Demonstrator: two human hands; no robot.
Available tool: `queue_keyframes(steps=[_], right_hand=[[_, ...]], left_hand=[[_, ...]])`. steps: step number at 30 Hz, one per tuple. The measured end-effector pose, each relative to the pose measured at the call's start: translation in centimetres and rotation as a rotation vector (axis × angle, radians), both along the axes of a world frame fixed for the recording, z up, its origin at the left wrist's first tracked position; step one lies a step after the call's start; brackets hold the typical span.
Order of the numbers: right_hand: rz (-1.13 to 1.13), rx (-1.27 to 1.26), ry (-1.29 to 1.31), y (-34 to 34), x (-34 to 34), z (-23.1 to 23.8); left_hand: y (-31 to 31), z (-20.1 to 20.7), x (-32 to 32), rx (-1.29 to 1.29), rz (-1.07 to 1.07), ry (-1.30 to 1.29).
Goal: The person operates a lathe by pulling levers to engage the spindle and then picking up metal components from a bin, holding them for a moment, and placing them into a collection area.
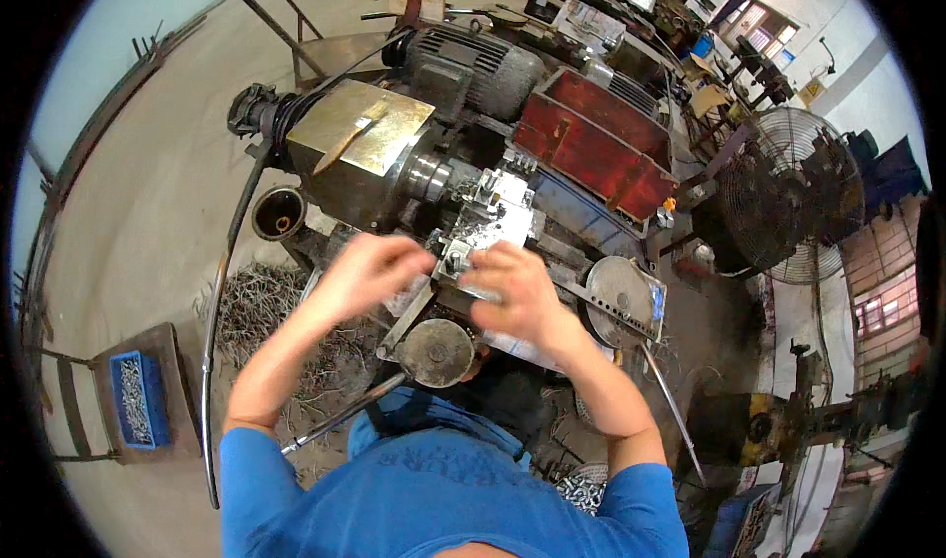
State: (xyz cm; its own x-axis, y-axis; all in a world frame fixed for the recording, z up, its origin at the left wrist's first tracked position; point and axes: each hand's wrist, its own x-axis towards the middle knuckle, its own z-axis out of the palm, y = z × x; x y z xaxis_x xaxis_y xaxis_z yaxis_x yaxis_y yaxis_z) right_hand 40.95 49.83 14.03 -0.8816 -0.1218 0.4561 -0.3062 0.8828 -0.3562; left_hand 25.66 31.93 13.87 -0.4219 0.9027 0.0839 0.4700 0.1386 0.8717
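Note:
My left hand (379,270) reaches in from the left, its fingers smeared by motion near the front of the lathe-like machine's metal slide (498,218). Across from it, my right hand (515,290) is bent inward with curled, blurred fingers close to a small clamp-like fitting (455,258) at the slide's near end. Whether either hand holds a small part cannot be made out. Just beyond the hands, a shiny round spindle (429,178) sticks out of the headstock. Below them lies a round grey handwheel (438,352); a second handwheel (619,302) is to the right.
A wooden-handled brush (350,142) rests on the headstock's brass-coloured cover (394,129). Behind stand an electric motor (473,70) and a red metal box (596,139). Metal shavings (261,326) heap at left, past a long bar (225,292). A blue crate (138,398) holds small parts; a fan (788,193) stands right.

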Motion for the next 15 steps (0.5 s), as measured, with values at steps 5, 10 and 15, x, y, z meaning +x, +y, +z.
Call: queue_keyframes(steps=[5,10,15], right_hand=[[-0.247,0.43,-0.174,3.7,-8.4,-1.2],[-0.353,0.64,-0.328,4.6,-12.9,-3.7],[-0.356,0.637,-0.352,4.4,-13.3,-3.8]], left_hand=[[-9.8,-1.2,-7.4,0.075,0.469,0.107],[-21.9,-4.4,-10.5,-0.254,0.807,0.7],[-27.1,-9.8,-7.4,-0.383,0.823,0.385]])
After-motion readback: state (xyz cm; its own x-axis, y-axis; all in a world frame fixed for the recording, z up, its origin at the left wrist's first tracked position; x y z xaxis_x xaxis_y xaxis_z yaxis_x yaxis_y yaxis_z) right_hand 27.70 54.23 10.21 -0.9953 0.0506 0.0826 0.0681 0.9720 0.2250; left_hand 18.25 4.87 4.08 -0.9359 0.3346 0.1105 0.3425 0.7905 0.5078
